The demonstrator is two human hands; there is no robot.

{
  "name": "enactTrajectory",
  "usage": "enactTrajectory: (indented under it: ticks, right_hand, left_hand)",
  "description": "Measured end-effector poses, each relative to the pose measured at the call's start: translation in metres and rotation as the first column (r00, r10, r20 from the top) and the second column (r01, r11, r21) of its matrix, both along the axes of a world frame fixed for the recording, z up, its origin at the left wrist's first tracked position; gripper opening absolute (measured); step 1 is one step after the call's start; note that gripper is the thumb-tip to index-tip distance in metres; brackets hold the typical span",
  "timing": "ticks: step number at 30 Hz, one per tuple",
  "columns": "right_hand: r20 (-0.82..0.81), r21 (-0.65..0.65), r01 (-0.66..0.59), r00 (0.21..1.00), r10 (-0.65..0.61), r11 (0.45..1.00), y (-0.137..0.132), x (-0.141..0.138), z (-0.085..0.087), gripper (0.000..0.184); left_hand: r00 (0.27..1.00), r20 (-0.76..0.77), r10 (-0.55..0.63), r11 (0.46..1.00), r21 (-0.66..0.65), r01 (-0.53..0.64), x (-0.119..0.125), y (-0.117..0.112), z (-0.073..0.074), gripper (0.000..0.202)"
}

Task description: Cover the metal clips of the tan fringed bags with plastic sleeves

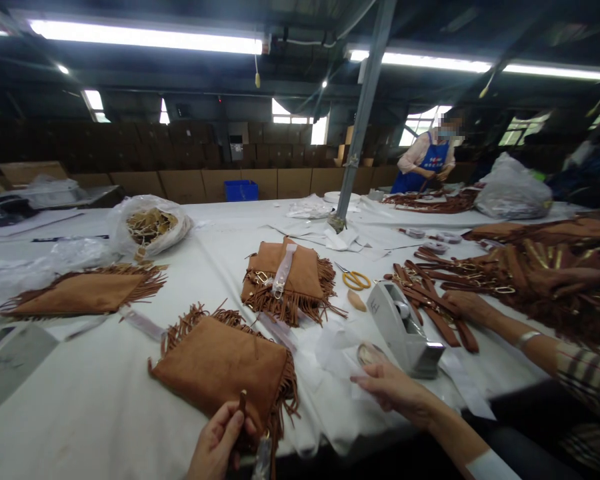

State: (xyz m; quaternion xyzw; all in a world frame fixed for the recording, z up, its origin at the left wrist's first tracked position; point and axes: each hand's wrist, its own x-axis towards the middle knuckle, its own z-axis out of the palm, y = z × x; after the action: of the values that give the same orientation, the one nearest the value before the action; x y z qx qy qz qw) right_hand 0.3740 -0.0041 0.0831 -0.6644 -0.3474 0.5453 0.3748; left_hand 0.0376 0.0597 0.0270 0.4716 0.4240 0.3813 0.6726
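Note:
A brown suede fringed bag (220, 367) lies flat in front of me. At its near edge my left hand (223, 437) is closed, finger and thumb pinching the end of a brown leather strap (243, 400). Beside those fingers hangs a metal clasp with a plastic-wrapped strap (263, 460). My right hand (393, 390) reaches over the table, its fingertips closed on thin clear plastic film (337, 350). Just beyond these fingertips lies a round, pale item (371, 353), its kind unclear. A grey tape dispenser (397, 327) stands behind my right hand.
A second fringed bag (287, 270), yellow-handled scissors (356, 279) and another bag (80, 292) lie farther back. At right, a co-worker's hand (467, 307) touches brown straps (430, 297). A metal post (363, 120) rises from the table. A person in a blue apron (425, 163) stands across.

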Motion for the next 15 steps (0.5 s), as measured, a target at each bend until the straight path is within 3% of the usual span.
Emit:
enactTrajectory:
  ticks: [4,8,10,11,12,14,15]
  right_hand:
    - [-0.139,0.033,0.071,0.988,-0.066,0.997,-0.026,0.008,0.001,0.027]
    - [-0.154,0.162,0.159,0.979,-0.134,0.974,-0.029,0.016,-0.006,0.041]
    - [0.026,0.278,0.139,0.988,-0.152,0.95,-0.017,0.017,-0.008,0.039]
    - [0.191,0.314,0.101,0.967,-0.167,0.944,-0.008,0.015,-0.009,0.034]
    - [0.374,0.322,0.059,0.909,-0.184,0.945,0.003,0.011,-0.011,0.031]
    - [0.685,0.274,0.0,0.702,-0.195,0.962,0.028,-0.003,-0.015,0.033]
    - [0.752,0.252,-0.012,0.632,-0.188,0.968,0.042,-0.014,-0.018,0.037]
  left_hand:
    - [0.998,-0.025,-0.057,0.998,-0.003,0.057,-0.004,0.003,-0.001,0.044]
    - [0.997,-0.039,-0.073,0.997,-0.015,0.073,-0.006,0.004,0.0,0.043]
    - [0.996,-0.046,-0.071,0.997,-0.019,0.07,-0.004,0.002,0.003,0.044]
    - [0.997,-0.047,-0.054,0.998,-0.017,0.053,-0.002,0.001,0.005,0.045]
    - [0.999,-0.044,-0.028,1.0,-0.016,0.027,0.0,-0.001,0.007,0.045]
    - [0.999,-0.029,0.033,0.999,-0.017,-0.034,0.004,-0.004,0.011,0.047]
    - [0.998,-0.015,0.058,0.998,-0.024,-0.058,0.006,-0.005,0.012,0.047]
